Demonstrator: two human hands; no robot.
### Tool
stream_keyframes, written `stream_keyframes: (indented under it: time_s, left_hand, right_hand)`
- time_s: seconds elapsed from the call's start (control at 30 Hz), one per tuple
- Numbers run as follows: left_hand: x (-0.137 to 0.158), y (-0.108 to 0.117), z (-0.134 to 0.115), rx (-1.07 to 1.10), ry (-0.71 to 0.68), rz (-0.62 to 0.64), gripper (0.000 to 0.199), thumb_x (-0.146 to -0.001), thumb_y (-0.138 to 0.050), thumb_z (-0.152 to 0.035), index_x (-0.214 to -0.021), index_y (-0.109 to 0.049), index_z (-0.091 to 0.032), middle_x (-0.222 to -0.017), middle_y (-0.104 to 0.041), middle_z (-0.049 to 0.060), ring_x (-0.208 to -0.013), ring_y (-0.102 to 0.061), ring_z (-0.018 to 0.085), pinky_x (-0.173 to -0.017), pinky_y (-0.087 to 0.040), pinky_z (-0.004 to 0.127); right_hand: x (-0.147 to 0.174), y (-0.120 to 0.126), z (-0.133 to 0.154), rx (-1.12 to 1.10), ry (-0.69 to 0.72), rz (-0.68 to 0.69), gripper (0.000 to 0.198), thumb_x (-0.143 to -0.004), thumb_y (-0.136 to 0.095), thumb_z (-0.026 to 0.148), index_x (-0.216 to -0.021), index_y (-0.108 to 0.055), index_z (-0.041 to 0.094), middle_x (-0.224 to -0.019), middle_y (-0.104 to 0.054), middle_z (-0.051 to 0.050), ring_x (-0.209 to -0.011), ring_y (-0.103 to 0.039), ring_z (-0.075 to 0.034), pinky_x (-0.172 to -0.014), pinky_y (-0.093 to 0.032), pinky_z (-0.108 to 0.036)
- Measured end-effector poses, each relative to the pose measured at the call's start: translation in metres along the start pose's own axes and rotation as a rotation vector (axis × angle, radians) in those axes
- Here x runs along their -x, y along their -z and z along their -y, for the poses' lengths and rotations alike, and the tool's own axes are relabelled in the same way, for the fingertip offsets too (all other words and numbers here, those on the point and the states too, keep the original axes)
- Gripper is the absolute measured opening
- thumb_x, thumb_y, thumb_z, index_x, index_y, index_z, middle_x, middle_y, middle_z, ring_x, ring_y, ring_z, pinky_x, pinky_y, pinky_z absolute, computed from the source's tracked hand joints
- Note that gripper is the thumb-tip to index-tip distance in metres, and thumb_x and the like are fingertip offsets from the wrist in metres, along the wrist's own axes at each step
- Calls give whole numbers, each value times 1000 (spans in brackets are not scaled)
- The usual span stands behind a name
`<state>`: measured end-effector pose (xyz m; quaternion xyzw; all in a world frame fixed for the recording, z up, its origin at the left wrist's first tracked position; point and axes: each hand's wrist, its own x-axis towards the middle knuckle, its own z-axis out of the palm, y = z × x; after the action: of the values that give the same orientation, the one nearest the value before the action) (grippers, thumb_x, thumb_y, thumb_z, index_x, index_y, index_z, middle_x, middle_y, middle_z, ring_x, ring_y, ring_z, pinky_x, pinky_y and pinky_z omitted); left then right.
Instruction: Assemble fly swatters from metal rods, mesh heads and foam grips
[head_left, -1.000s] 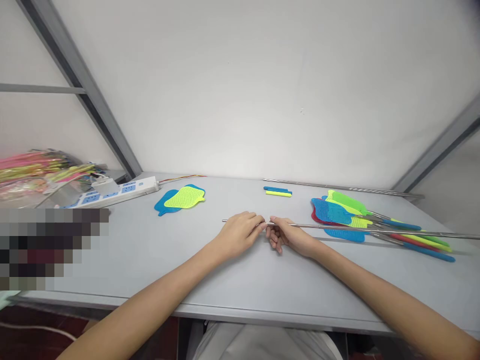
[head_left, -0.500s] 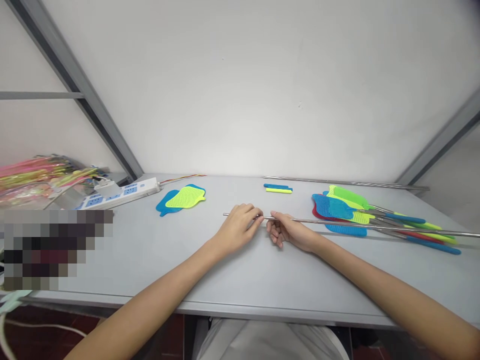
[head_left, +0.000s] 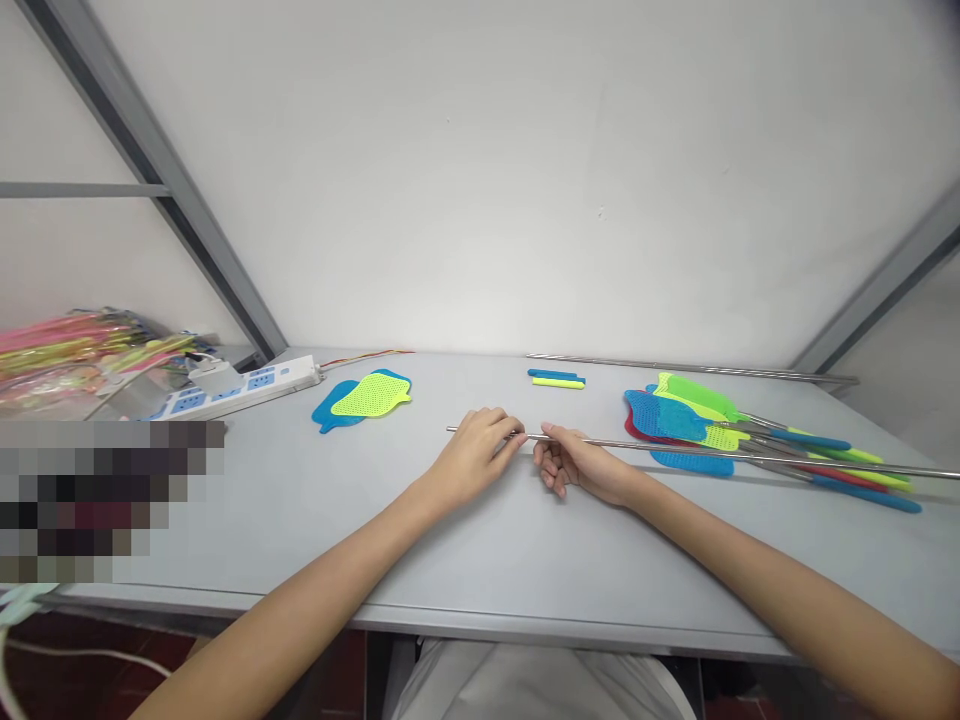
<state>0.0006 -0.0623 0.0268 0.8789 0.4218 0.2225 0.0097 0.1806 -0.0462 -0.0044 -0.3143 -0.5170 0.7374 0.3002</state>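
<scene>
A long thin metal rod (head_left: 787, 459) runs from mid-table to the right edge of the view. Near its left end my left hand (head_left: 478, 452) is closed round it, palm down, with a short tip poking out beyond. My right hand (head_left: 574, 462) pinches the same rod just to the right, thumb on top and the other fingers curled below. Under and behind the rod lies a pile of fly swatters with perforated blue (head_left: 664, 415), green and red heads. Two loose swatter heads, a yellow one (head_left: 371, 394) over blue, lie left of my hands.
Several blue and yellow grip sleeves (head_left: 559, 382) lie toward the back. More metal rods (head_left: 697, 368) rest along the wall. At left are a white power strip (head_left: 247, 388) and bagged coloured items (head_left: 67, 355). The table's front edge (head_left: 525, 630) is near my body.
</scene>
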Motion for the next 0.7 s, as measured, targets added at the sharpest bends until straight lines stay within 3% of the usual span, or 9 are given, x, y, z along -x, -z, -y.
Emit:
stream_keyframes:
  time_s: [0.3,0.5,0.7]
  left_hand:
    - [-2,-2,4,-264,31,-17,29,-90,-28,-30,-76,-49,-17,-73,-53,2,-69,-46,16,-64,-31,29]
    - [0,-3,0,-212,11,57,29,-90,-26,-28,-72,-47,-17,-67,-52,0,-63,-46,14,-61,-29,27]
    - [4,0,-3,-187,-25,38,27,-90,-28,-27,-73,-48,-18,-70,-52,1,-65,-44,15,-62,-28,28]
  right_hand:
    - [-1,1,-1,10,-9,27,50,-79,-33,55,-70,-56,11,-51,-44,0,-49,-52,-11,-39,-41,-20]
    - [2,-2,-2,146,45,80,57,-81,-25,56,-69,-56,11,-53,-49,-3,-48,-53,-12,-41,-43,-22]
    - [9,-10,-1,136,50,132,56,-82,-20,56,-66,-52,12,-53,-53,-4,-46,-53,-12,-41,-42,-22]
